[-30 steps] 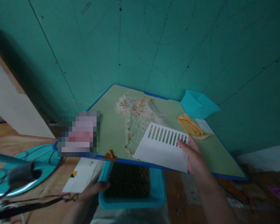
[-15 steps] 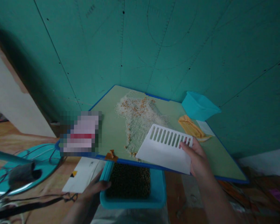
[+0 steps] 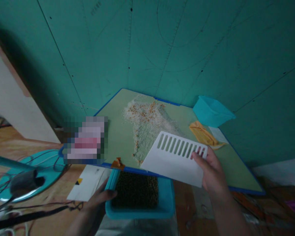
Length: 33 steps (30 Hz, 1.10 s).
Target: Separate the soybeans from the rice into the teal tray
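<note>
My right hand (image 3: 211, 172) grips a white plastic scraper (image 3: 173, 157) with a row of slots, holding it by its right corner over the near edge of a green board (image 3: 115, 137). A spread of white grains mixed with yellow ones (image 3: 146, 126) lies on the board just left of the scraper. My left hand (image 3: 100, 200) holds the left rim of a teal tray (image 3: 166, 205) filled with dark seeds, set below the board's blue front edge.
A teal tub (image 3: 211, 111) and a yellow cloth (image 3: 203, 132) sit at the board's right. A blurred packet (image 3: 86, 141) lies on its left corner. A fan with a teal base (image 3: 27, 173) and cables stands on the wooden floor at left, near a white paper (image 3: 87, 182).
The scraper and my right hand have shifted slightly toward me and to the right, past the board's front edge. My left hand stays on the tray rim.
</note>
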Motion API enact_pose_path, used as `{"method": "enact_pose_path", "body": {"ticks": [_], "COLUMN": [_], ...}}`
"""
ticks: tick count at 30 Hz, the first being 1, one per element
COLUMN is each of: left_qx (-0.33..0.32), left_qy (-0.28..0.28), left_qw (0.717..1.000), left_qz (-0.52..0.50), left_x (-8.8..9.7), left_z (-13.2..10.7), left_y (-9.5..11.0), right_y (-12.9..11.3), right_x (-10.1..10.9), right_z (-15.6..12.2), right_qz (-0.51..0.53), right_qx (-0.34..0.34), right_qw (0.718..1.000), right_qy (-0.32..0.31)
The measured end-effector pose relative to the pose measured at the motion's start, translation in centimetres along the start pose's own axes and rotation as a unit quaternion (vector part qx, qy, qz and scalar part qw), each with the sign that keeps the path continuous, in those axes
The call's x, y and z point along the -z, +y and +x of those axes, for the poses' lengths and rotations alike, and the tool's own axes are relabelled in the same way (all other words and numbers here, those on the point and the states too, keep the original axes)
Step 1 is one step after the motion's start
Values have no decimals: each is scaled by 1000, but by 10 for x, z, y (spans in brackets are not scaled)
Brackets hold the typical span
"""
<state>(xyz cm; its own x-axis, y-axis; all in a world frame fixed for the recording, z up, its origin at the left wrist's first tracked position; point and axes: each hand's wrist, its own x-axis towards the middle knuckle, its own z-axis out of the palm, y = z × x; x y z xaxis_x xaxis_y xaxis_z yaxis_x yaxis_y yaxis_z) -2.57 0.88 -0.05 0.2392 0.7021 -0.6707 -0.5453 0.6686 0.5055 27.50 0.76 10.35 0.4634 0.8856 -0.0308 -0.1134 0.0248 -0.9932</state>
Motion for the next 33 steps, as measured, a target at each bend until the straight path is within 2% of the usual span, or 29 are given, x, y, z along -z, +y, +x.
{"method": "enact_pose_path", "body": {"ticks": [4, 8, 11, 14, 17, 21, 26, 33], "left_qx": [60, 88, 56, -21, -46, -48, -35, -46], "left_qy": [-4, -4, -7, -7, -11, -35, -29, -38], "left_qw": [998, 996, 998, 1000, 999, 998, 999, 998], "left_qz": [18, 28, 25, 3, 9, 21, 20, 5], "left_x": [7, 10, 5, -9, -23, -30, -27, -28], "left_z": [9, 12, 4, -14, -32, -43, -42, -38], "left_y": [11, 17, 12, 5, 4, 9, 9, 11], "right_y": [-6, -5, 1, 6, 8, 8, 6, 1], "right_x": [0, -2, -3, -3, -5, -8, -10, -5], "right_z": [8, 12, 14, 15, 15, 14, 13, -1], "right_qz": [11, 6, -2, -3, 0, -2, -5, 15], "right_qx": [21, 16, 7, -7, -11, -22, -19, 1], "right_qw": [998, 997, 998, 999, 999, 1000, 1000, 999], "right_qy": [65, 76, 70, 52, 34, 9, -5, 28]}}
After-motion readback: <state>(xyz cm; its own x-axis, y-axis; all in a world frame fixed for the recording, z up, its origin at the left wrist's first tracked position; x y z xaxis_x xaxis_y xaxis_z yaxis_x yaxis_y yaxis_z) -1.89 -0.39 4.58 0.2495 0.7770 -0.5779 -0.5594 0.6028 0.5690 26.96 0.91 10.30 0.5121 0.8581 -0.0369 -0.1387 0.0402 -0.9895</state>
